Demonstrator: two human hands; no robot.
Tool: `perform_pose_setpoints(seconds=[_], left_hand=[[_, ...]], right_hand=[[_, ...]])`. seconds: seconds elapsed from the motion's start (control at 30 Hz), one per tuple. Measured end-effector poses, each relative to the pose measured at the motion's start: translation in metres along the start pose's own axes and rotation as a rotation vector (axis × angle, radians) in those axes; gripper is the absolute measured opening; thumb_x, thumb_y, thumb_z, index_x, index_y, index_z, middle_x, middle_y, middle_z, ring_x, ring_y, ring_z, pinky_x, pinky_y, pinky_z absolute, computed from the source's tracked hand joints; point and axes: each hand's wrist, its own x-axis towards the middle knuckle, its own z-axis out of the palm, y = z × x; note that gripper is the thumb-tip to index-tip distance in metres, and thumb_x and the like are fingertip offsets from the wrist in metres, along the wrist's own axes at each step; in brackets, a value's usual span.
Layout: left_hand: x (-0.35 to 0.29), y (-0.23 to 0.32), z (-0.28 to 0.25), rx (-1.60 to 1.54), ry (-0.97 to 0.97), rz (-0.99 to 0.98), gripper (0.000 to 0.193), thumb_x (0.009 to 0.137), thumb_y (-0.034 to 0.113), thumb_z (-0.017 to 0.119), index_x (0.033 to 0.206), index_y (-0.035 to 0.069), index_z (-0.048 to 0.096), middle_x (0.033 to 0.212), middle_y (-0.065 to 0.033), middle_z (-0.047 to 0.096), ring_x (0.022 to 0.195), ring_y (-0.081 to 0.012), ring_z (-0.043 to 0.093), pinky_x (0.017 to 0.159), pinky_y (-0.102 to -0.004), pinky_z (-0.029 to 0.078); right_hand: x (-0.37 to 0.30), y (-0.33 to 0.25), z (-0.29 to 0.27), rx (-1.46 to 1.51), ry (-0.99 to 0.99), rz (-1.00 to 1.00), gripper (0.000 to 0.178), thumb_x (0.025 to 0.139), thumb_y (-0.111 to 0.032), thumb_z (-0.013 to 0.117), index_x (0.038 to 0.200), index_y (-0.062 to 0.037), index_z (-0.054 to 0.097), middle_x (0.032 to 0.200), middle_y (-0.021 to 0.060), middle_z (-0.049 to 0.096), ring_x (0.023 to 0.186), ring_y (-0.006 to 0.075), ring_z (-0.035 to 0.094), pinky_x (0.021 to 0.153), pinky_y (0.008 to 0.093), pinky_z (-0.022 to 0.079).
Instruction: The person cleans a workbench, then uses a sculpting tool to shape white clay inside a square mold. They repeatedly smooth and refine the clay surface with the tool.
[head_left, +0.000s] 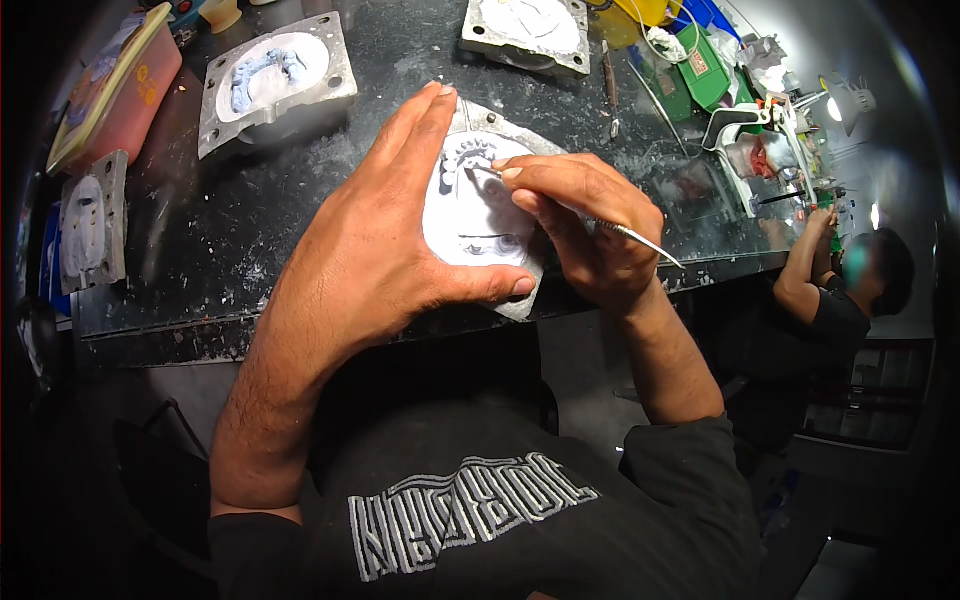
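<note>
A metal dental flask half (522, 134), filled with white plaster (440, 222), rests on the dark bench close to me. Set in the plaster is a curved row of teeth (468, 150). My left hand (360, 225) is wrapped around the flask's left side, fingers along the far edge and thumb across the near edge. My right hand (595, 215) pinches a slim metal carving tool (648, 244) like a pen. Its rear end sticks out to the right; its working tip is near the teeth, partly hidden by my fingers.
Other flask halves stand at the upper left (217, 122), the top (540, 58) and the far left (95, 230). A pink tub (130, 98), a brown-handled tool (608, 85) and a green box (706, 72) lie around. Another person (835, 310) sits at right.
</note>
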Motion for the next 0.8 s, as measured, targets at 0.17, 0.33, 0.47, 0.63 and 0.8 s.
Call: perform_pose_setpoints(seconds=[0.17, 0.33, 0.47, 0.63, 0.8], left_hand=[[0.0006, 0.0008, -0.0007, 0.004, -0.004, 0.017, 0.141, 0.059, 0.07, 0.096, 0.166, 0.0, 0.036, 0.171, -0.025, 0.038, 0.157, -0.0393, 0.041, 0.127, -0.0468, 0.037], [0.0023, -0.0003, -0.0026, -0.005, -0.009, 0.014, 0.141, 0.059, 0.069, 0.096, 0.166, 0.0, 0.036, 0.171, -0.0254, 0.038, 0.158, -0.0394, 0.041, 0.128, -0.0471, 0.037], [0.0049, 0.0014, -0.0036, -0.016, -0.039, -0.003, 0.141, 0.059, 0.069, 0.096, 0.166, 0.0, 0.036, 0.171, -0.0254, 0.037, 0.158, -0.0398, 0.04, 0.128, -0.0473, 0.037], [0.0026, -0.0006, -0.0023, -0.012, -0.031, 0.004, 0.14, 0.059, 0.069, 0.096, 0.166, 0.001, 0.036, 0.171, -0.0252, 0.038, 0.158, -0.0399, 0.039, 0.128, -0.0473, 0.037], [0.0034, -0.001, -0.0028, 0.008, -0.031, 0.042, 0.14, 0.059, 0.069, 0.096, 0.166, 0.001, 0.036, 0.171, -0.025, 0.038, 0.158, -0.0398, 0.039, 0.128, -0.0471, 0.037]], right_hand=[[0.0014, 0.0008, 0.0, -0.077, -0.02, -0.071, 0.019, 0.09, -0.003, 0.081, 0.109, -0.0021, 0.078, 0.104, 0.01, 0.082, 0.094, 0.0275, 0.08, 0.083, 0.0378, 0.061], [0.0024, 0.0051, 0.0036, 0.053, 0.025, 0.054, 0.014, 0.093, -0.002, 0.08, 0.107, -0.0041, 0.078, 0.103, 0.0091, 0.082, 0.09, 0.0261, 0.079, 0.081, 0.0358, 0.061], [-0.0004, 0.0029, 0.0022, 0.138, 0.029, 0.115, 0.015, 0.093, -0.002, 0.08, 0.107, -0.0052, 0.078, 0.102, 0.0087, 0.081, 0.087, 0.0252, 0.078, 0.079, 0.0352, 0.061], [0.0012, 0.003, 0.0008, 0.028, -0.009, -0.017, 0.014, 0.092, -0.001, 0.08, 0.105, -0.0042, 0.078, 0.103, 0.0086, 0.081, 0.09, 0.0258, 0.079, 0.08, 0.036, 0.06], [0.0025, 0.004, -0.0015, -0.088, -0.043, -0.136, 0.016, 0.091, -0.001, 0.08, 0.106, -0.0044, 0.078, 0.101, 0.0089, 0.081, 0.09, 0.0272, 0.079, 0.081, 0.0371, 0.06]])
